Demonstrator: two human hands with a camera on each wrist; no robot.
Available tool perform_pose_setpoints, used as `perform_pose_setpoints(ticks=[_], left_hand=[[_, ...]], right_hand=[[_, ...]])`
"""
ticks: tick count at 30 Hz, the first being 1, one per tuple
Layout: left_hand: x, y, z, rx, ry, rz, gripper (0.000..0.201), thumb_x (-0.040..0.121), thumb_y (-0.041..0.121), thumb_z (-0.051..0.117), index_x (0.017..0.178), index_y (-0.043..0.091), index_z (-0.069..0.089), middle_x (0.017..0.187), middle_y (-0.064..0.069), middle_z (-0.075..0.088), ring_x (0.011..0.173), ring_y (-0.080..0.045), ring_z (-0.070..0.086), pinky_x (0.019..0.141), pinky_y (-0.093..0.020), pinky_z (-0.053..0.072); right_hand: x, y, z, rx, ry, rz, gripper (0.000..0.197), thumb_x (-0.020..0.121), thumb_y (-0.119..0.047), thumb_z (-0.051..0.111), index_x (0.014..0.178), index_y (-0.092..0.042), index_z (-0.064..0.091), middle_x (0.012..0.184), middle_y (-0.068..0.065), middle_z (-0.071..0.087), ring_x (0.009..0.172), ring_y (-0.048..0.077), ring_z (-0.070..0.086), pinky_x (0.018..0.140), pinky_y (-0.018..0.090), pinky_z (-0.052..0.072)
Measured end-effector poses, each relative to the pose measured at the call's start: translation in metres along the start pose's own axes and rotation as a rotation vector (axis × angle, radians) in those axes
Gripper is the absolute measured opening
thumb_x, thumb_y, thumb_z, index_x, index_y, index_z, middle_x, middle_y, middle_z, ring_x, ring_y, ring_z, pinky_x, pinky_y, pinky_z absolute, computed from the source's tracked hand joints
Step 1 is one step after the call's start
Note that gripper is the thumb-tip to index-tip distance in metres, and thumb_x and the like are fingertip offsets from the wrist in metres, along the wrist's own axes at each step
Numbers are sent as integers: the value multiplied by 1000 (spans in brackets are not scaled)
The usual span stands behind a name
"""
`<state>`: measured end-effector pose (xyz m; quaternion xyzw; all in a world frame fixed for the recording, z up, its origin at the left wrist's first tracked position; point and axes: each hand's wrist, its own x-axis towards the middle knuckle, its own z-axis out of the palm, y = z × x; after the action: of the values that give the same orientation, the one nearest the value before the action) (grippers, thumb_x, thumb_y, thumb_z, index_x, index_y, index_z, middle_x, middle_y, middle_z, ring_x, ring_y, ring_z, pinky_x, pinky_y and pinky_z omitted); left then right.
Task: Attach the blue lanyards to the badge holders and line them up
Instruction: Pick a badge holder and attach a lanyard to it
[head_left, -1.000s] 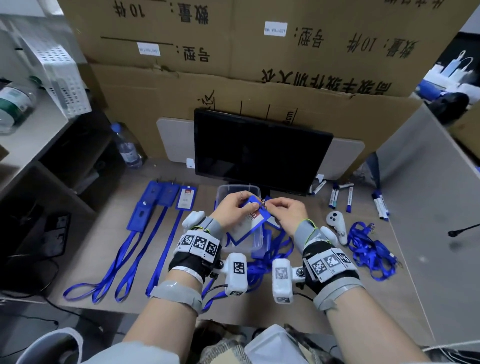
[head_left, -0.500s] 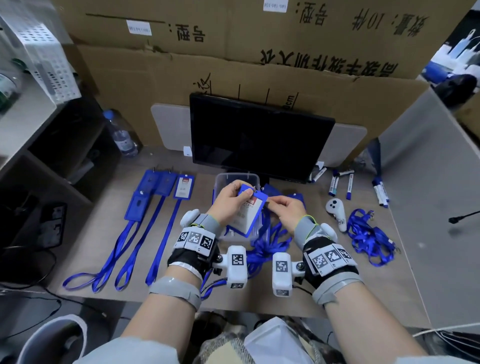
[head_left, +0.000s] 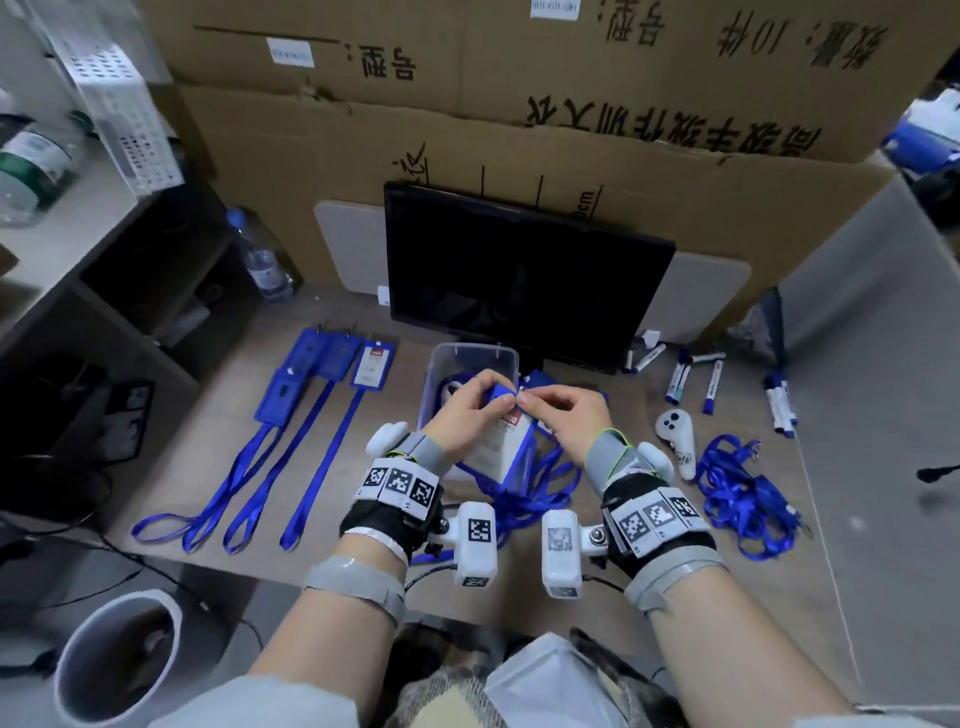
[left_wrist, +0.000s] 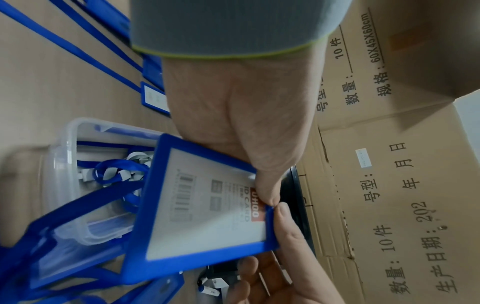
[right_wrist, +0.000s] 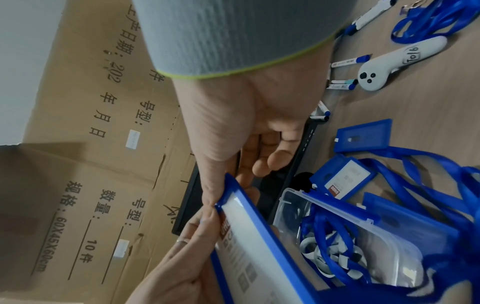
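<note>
Blue badge holder (head_left: 498, 441) top, clip hidden by fingertips (head_left: 511, 399)

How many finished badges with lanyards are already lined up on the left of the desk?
3, side by side left of the clear box: far-left finished badge, middle finished badge, right finished badge, lanyards trailing toward the desk's near edge.

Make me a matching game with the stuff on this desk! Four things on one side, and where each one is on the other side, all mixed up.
Things:
1. badge holder
2. white remote
3. water bottle
4. clear box

Places:
A. back left corner of the desk
B. between the right hand and the lanyard pile
C. pinched at its top by both hands, the left hand too
D. just in front of the monitor

Pairs: 1-C, 2-B, 3-A, 4-D
</note>
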<state>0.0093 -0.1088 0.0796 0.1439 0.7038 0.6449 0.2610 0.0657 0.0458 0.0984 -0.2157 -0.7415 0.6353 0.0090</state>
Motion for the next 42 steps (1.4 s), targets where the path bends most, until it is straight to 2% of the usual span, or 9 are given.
perform_pose_setpoints(ticks=[3,9,14,18,24,27,30,36,42], left_hand=[[3,3,11,2,58,-35,13,96,22,59,104,13,53,92,-2,62,84,-12,59,79,-28,49],[-3,14,45,25,285,-131,31,94,27,63,117,8,55,94,2,66,80,-4,63,67,-11,49],[-22,16,65,-26,265,-202,27,98,34,56,108,11,67,97,0,73,88,-12,67,81,-24,53],[-38,18,70,-89,309,-252,39,91,44,64,110,11,69,104,-12,75,100,-34,70,93,-47,54],[-48,21,62,-97,428,-222,40,88,37,69,111,5,67,104,-15,74,99,-38,69,95,-55,52],[-50,23,55,-106,425,-236,34,91,37,67,108,7,67,97,-12,75,83,-28,73,74,-40,61],[-55,23,42,-95,397,-252,25,94,37,62,100,13,65,79,-11,65,50,-17,53,41,-21,39],[-66,15,-12,-239,360,-253,24,94,37,61,94,12,62,63,-8,56,41,-14,31,40,-18,21],[-87,1,-91,-249,412,-228,29,97,33,58,99,5,58,76,-19,53,43,-14,25,39,-19,18]], right_hand=[[7,-6,-11,-5,-49,-18,15,84,-18,74,95,-8,76,81,-1,72,62,-7,61,59,7,46],[20,-3,-37,-41,-187,-61,16,86,-19,72,98,-8,73,83,-2,70,69,2,60,55,4,44],[24,8,-40,-18,-236,-70,15,86,-19,71,95,-7,70,83,3,70,69,4,61,61,13,48],[24,5,-39,55,-252,-66,14,86,-22,71,96,-12,70,81,0,73,68,5,65,62,20,51],[23,4,-25,-36,-337,-42,4,77,-33,76,78,-31,73,80,-2,75,78,18,72,69,32,60],[22,-5,-18,-28,-284,-70,2,83,-29,72,84,-28,71,81,1,74,73,16,70,57,25,56],[25,-13,-7,-19,-177,-79,9,88,-32,68,92,-24,66,79,-1,72,70,15,70,61,32,59],[24,-29,42,13,-105,-50,23,94,-35,58,101,-13,62,75,0,66,50,10,59,39,18,46],[16,-36,126,5,-218,53,13,89,-20,66,95,-9,68,79,8,69,55,15,59,53,26,49]])
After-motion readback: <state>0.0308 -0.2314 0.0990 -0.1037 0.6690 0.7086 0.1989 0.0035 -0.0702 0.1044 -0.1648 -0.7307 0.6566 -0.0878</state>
